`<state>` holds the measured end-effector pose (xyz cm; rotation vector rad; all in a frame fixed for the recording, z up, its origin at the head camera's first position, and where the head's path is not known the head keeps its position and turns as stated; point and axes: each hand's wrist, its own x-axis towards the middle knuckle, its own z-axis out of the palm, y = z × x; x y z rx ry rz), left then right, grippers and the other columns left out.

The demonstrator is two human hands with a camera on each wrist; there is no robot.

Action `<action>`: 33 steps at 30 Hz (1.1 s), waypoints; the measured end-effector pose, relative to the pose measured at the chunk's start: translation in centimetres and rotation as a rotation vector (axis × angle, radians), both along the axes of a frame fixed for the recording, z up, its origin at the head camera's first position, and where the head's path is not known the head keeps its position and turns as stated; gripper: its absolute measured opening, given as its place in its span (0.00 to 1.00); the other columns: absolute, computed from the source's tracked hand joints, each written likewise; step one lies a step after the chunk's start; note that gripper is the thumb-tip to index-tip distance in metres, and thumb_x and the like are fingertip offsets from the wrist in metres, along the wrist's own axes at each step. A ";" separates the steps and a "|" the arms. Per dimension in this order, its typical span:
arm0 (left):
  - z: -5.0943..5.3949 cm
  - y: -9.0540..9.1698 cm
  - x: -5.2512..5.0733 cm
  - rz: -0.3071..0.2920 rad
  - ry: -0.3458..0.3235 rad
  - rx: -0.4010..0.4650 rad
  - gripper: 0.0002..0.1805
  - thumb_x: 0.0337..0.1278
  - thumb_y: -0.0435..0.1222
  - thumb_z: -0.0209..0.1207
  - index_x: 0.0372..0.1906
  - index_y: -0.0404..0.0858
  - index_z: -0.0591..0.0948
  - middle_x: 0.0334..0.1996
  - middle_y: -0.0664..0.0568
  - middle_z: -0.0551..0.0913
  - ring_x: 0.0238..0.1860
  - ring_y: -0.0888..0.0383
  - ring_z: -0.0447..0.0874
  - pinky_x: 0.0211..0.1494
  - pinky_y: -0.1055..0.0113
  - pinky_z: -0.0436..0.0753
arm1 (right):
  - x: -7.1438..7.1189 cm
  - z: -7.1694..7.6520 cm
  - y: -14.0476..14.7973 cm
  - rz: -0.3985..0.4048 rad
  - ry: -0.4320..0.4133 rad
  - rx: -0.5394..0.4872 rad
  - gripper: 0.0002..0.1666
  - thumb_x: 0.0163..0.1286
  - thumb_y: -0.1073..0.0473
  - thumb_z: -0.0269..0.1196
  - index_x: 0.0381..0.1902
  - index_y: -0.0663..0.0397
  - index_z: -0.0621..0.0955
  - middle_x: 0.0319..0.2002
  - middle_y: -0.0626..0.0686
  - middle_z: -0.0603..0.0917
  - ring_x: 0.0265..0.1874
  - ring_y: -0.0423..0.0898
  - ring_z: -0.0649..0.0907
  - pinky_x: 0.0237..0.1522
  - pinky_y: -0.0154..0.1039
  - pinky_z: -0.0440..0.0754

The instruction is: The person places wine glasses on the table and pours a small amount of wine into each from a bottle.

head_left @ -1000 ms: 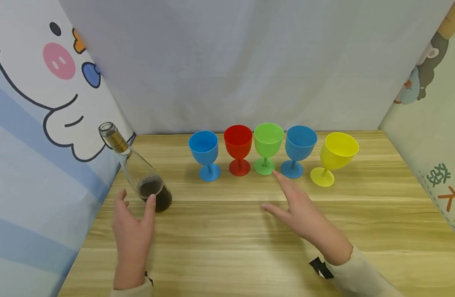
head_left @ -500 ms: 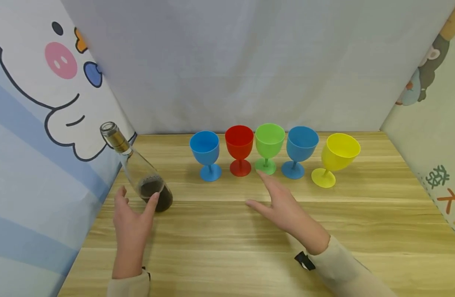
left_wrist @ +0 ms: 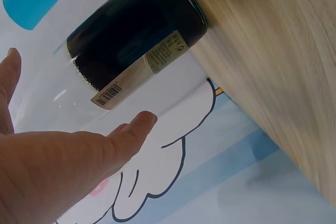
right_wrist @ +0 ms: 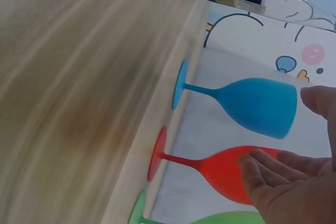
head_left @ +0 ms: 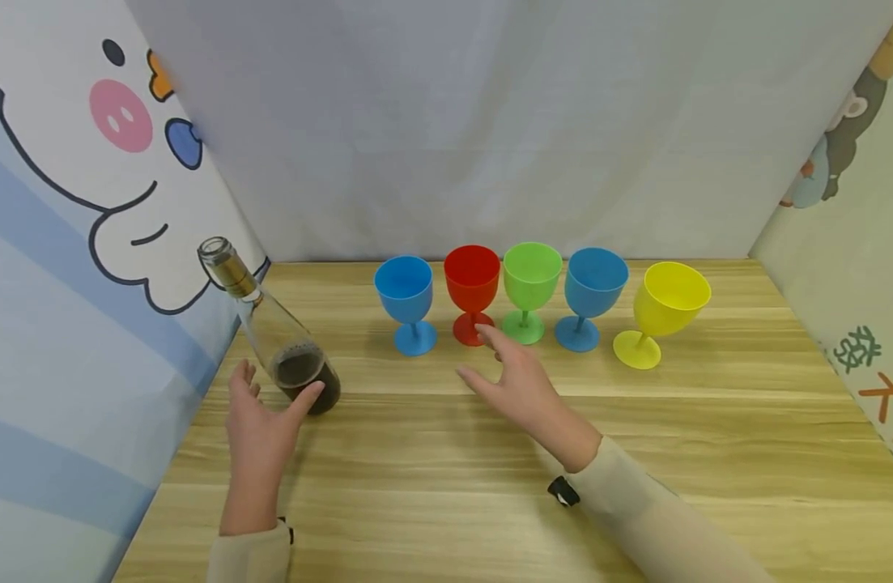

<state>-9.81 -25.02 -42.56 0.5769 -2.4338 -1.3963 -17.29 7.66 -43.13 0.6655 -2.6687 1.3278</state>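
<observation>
A clear glass bottle [head_left: 289, 348] with dark liquid in its lower part stands at the left of the table. Around its near side the left hand [head_left: 260, 433] is spread, thumb and fingers apart; in the left wrist view a gap shows between this hand [left_wrist: 68, 156] and the labelled bottle [left_wrist: 131, 35]. The right hand [head_left: 522, 389] hovers in front of the red goblet [head_left: 472, 279], fingers partly extended and holding nothing. From the right wrist, the hand [right_wrist: 294, 187] overlaps the red goblet [right_wrist: 220, 174], with the left blue goblet [right_wrist: 257, 106] beside it; contact cannot be told.
Right of the red goblet stand a green goblet [head_left: 531, 279], a second blue goblet [head_left: 594, 283] and a yellow goblet [head_left: 668, 300]. A pale cloth wall [head_left: 453, 121] rises behind the wooden table [head_left: 417, 486], with printed walls at both sides.
The right hand has moved left, from in front of the green goblet to the red one, its fingers a little more bent. The left hand has barely shifted; bottle and goblets stand as before.
</observation>
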 end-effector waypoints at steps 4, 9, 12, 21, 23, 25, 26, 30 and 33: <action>-0.1 -0.2 -0.2 -0.010 -0.005 0.016 0.64 0.54 0.53 0.73 0.82 0.40 0.42 0.80 0.43 0.49 0.76 0.38 0.51 0.71 0.40 0.61 | -0.8 -0.6 -1.2 0.011 -0.048 -0.055 0.39 0.67 0.52 0.71 0.70 0.61 0.72 0.61 0.58 0.81 0.60 0.56 0.79 0.59 0.52 0.78; -0.1 -0.4 -0.5 -0.025 -0.004 0.053 0.65 0.53 0.52 0.74 0.82 0.42 0.41 0.80 0.43 0.48 0.77 0.39 0.50 0.71 0.40 0.61 | -1.7 -1.2 -2.5 0.006 -0.088 -0.074 0.40 0.66 0.52 0.73 0.69 0.63 0.72 0.61 0.58 0.81 0.60 0.57 0.80 0.59 0.51 0.78; 0.1 -0.4 -0.7 -0.034 0.001 0.067 0.65 0.53 0.52 0.74 0.82 0.42 0.40 0.80 0.43 0.48 0.77 0.39 0.50 0.71 0.40 0.61 | -2.2 -1.3 -3.0 0.005 -0.102 -0.069 0.41 0.65 0.52 0.73 0.69 0.63 0.71 0.62 0.58 0.80 0.60 0.56 0.79 0.59 0.50 0.78; 0.2 -0.4 -1.5 -0.048 0.014 0.071 0.65 0.53 0.50 0.75 0.82 0.41 0.41 0.80 0.42 0.50 0.77 0.39 0.51 0.73 0.44 0.59 | -3.3 -1.9 -4.5 0.009 -0.164 -0.136 0.43 0.65 0.54 0.73 0.71 0.65 0.68 0.63 0.64 0.77 0.61 0.60 0.78 0.61 0.52 0.77; 0.3 -0.4 -1.5 -0.046 0.017 0.067 0.65 0.53 0.49 0.75 0.82 0.41 0.41 0.80 0.42 0.50 0.77 0.39 0.51 0.73 0.44 0.59 | -3.5 -2.1 -5.0 0.011 -0.168 -0.163 0.43 0.65 0.55 0.74 0.71 0.65 0.68 0.63 0.65 0.78 0.61 0.62 0.78 0.61 0.53 0.76; 0.4 -0.5 -1.5 -0.044 0.020 0.070 0.65 0.53 0.48 0.75 0.82 0.40 0.41 0.80 0.42 0.50 0.77 0.39 0.51 0.73 0.45 0.59 | -3.8 -2.2 -5.5 0.015 -0.173 -0.186 0.44 0.64 0.56 0.74 0.71 0.66 0.68 0.63 0.66 0.78 0.60 0.63 0.79 0.61 0.54 0.76; 0.4 -0.5 -1.4 -0.044 0.021 0.073 0.65 0.53 0.48 0.75 0.82 0.41 0.41 0.80 0.41 0.49 0.77 0.39 0.51 0.73 0.45 0.59 | -4.0 -2.3 -5.8 0.019 -0.174 -0.194 0.44 0.65 0.56 0.74 0.72 0.66 0.67 0.63 0.66 0.77 0.61 0.63 0.78 0.61 0.55 0.76; 0.4 -0.6 -1.5 -0.050 0.016 0.086 0.64 0.53 0.48 0.75 0.82 0.40 0.41 0.80 0.41 0.49 0.77 0.40 0.51 0.74 0.46 0.59 | -4.6 -2.6 -6.9 0.018 -0.177 -0.168 0.47 0.65 0.54 0.73 0.73 0.67 0.64 0.63 0.67 0.77 0.61 0.63 0.79 0.61 0.55 0.76; 0.3 -0.6 -1.6 -0.053 0.013 0.091 0.64 0.53 0.46 0.75 0.82 0.39 0.42 0.79 0.39 0.49 0.77 0.39 0.52 0.74 0.47 0.59 | -4.9 -2.9 -7.4 0.000 -0.182 -0.136 0.50 0.65 0.53 0.73 0.75 0.66 0.60 0.63 0.67 0.78 0.61 0.63 0.78 0.60 0.56 0.76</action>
